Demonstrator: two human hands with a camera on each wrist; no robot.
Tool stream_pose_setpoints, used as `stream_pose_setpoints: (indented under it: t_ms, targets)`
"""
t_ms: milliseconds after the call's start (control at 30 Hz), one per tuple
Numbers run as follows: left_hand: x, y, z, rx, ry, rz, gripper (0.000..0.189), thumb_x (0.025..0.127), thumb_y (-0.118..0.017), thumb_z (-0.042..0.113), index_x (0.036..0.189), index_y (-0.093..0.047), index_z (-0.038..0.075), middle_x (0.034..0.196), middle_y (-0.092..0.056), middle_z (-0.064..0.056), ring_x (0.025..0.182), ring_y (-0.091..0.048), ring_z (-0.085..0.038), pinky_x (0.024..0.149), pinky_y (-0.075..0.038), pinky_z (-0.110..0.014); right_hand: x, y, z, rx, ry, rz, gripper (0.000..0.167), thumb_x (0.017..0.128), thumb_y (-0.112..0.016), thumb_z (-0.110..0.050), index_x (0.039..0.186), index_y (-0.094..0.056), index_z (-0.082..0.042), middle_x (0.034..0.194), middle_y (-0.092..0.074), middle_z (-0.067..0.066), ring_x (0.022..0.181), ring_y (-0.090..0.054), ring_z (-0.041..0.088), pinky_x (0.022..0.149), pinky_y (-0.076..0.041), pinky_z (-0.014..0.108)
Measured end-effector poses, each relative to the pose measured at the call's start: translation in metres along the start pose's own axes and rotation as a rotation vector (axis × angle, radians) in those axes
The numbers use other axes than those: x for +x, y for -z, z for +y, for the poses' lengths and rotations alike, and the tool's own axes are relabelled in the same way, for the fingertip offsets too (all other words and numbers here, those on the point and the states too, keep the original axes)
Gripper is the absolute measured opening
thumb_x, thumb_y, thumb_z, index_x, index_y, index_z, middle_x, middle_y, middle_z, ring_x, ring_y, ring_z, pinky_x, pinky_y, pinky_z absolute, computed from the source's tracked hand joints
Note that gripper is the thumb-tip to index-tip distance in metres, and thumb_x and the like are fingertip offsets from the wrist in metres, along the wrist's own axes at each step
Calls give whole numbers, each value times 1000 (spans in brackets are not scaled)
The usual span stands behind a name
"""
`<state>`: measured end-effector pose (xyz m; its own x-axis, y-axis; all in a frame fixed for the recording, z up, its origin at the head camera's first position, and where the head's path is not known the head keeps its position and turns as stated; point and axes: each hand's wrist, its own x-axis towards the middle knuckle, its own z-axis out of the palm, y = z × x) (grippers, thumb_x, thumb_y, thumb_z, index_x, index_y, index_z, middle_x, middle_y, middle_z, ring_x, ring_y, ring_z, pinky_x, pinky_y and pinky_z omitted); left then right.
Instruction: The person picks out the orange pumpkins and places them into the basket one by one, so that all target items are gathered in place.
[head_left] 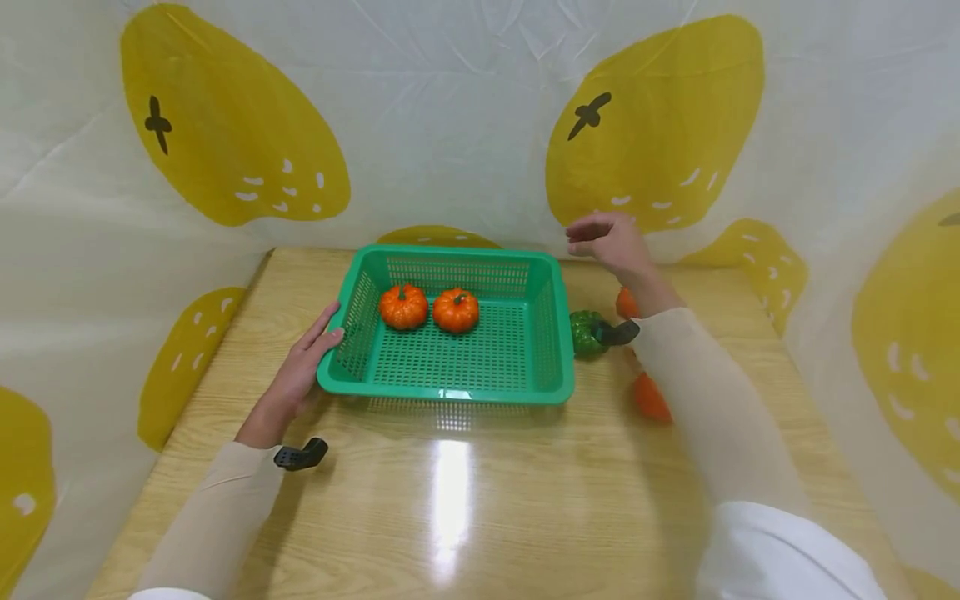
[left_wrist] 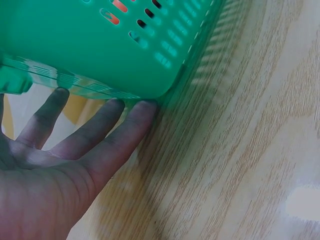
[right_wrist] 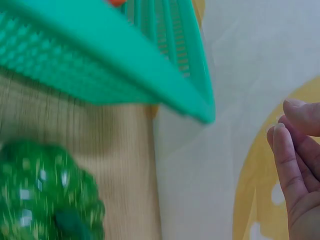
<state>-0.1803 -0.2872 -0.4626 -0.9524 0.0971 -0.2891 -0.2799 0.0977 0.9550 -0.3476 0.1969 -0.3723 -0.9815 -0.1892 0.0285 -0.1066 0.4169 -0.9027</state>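
Observation:
A green plastic basket (head_left: 450, 395) sits on the table, holding two small orange pumpkins, one at left (head_left: 402, 310) and one beside it (head_left: 456, 315). My left hand (head_left: 302, 360) holds its left side, thumb over the rim; in the left wrist view the fingertips touch the outer wall. Raised past the far right corner, my right hand (head_left: 613, 243) has loosely bent fingers with nothing between them. A green pumpkin (head_left: 587, 335) stands right of the basket, large in the right wrist view. Beyond it are orange pumpkins, one near (head_left: 651, 398) and one far (head_left: 627, 304), partly hidden by my right arm.
The wooden table (head_left: 390, 517) carries everything and ends just behind the basket. A pale cloth (head_left: 450, 125) printed with big yellow shapes hangs behind and at both sides. Each wrist wears a black mount, at left (head_left: 302, 455) and right (head_left: 618, 333).

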Motion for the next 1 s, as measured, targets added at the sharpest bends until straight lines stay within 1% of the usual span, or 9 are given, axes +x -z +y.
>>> stream_pose_setpoints:
  t_ms: [167,233,400,600,767,833,900,933,1000]
  targets:
    - [-1,0,-1,20,6,13,62,109,-46,52,163,-16,52,177,-11,-3,132,-45,-18,91,-52,-17,-4,18,11,-21,-18,29,34,90,-80,-6,122,-74,2,86,-73,-24,99,-67,-2,85,-51,15]
    - [-1,0,-1,26,6,17,62,109,-46,53,163,-16,52,177,-11,-3,133,-45,-18,91,-52,-17,-7,25,15,-53,-37,36,34,91,-80,-8,124,-73,0,89,-73,-24,93,-67,-1,86,-51,17]
    - [-1,0,-1,26,-2,16,61,109,-46,51,163,-16,52,177,-11,-3,131,-47,-14,91,-52,-17,-15,42,27,-103,-95,61,38,93,-79,-14,129,-72,-3,104,-74,-18,98,-65,-3,90,-51,19]
    - [-2,1,1,14,-7,16,62,110,-46,50,164,-16,51,177,-10,-3,133,-45,-15,91,-52,-16,-20,60,43,-92,-121,84,37,94,-76,-8,129,-70,1,86,-69,-31,88,-68,-6,81,-51,13]
    - [-2,1,1,28,-4,20,62,109,-46,52,164,-15,52,177,-9,-2,139,-40,-20,91,-51,-15,-25,74,60,-118,-126,79,40,93,-74,-3,132,-67,5,85,-65,-32,86,-64,-8,81,-49,13]
    - [-2,1,1,24,-1,21,62,109,-46,51,164,-15,51,177,-9,-1,141,-39,-22,91,-51,-15,-28,79,67,-147,-144,70,42,93,-74,-4,133,-66,5,86,-65,-31,91,-65,-2,87,-51,20]
    - [-2,0,0,23,1,20,62,109,-46,51,164,-16,52,177,-8,-1,141,-39,-23,91,-51,-15,-33,86,74,-164,-186,52,45,94,-73,-8,137,-63,4,95,-68,-25,105,-65,9,98,-50,32]
    - [-2,0,0,23,0,18,62,109,-46,51,163,-16,52,177,-8,-1,141,-39,-23,91,-51,-15,-35,90,78,-179,-213,40,47,95,-72,-11,139,-62,3,102,-69,-21,114,-63,16,104,-48,39]
    - [-1,-1,0,16,-3,13,62,109,-47,51,163,-17,52,177,-9,-1,139,-40,-22,91,-51,-16,-40,97,86,-193,-258,23,51,96,-72,-15,142,-59,1,122,-71,-4,129,-55,30,114,-41,52]
